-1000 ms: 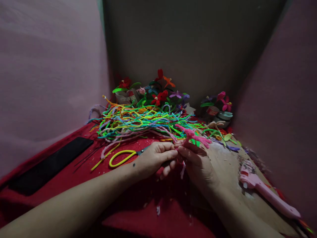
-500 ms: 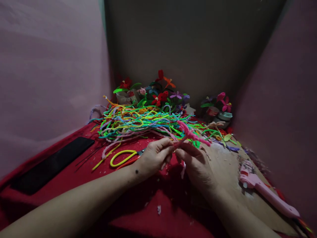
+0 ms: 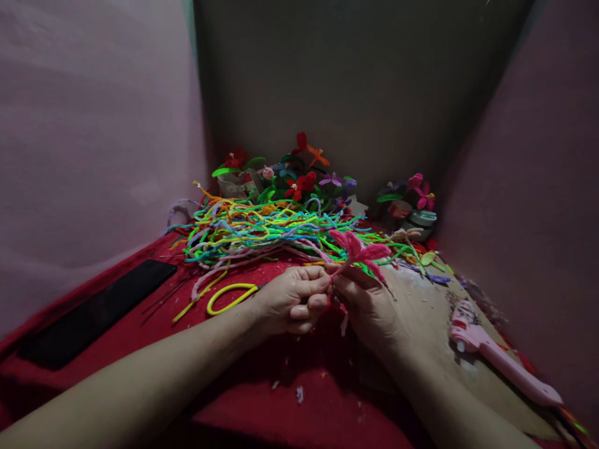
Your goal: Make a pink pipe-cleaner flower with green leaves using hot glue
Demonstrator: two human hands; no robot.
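Note:
A pink fuzzy flower (image 3: pixel 358 249) with several petals points up and to the right above my hands. My left hand (image 3: pixel 297 299) pinches the lower end of its stem between thumb and finger. My right hand (image 3: pixel 369 305) is closed round the stem just under the petals, its fingertips close to those of my left hand. Behind the flower spreads a heap of coloured pipe cleaners (image 3: pixel 266 231). Yellow-handled scissors (image 3: pixel 231 299) lie beside my left wrist, partly hidden by it.
A black phone-like slab (image 3: pixel 98 312) lies at the left. On the board (image 3: pixel 421 330) at the right rests a pink glue gun (image 3: pixel 505 362). Fuzzy flowers (image 3: pixel 299 181) in pots and a lidded jar (image 3: pixel 420 224) stand at the back. Scraps dot the red cloth (image 3: pixel 262 399).
The flower has turned, so its petals now show spread wider. My left hand has rolled and moved slightly down, covering the scissors' red handle. My right hand has shifted a little.

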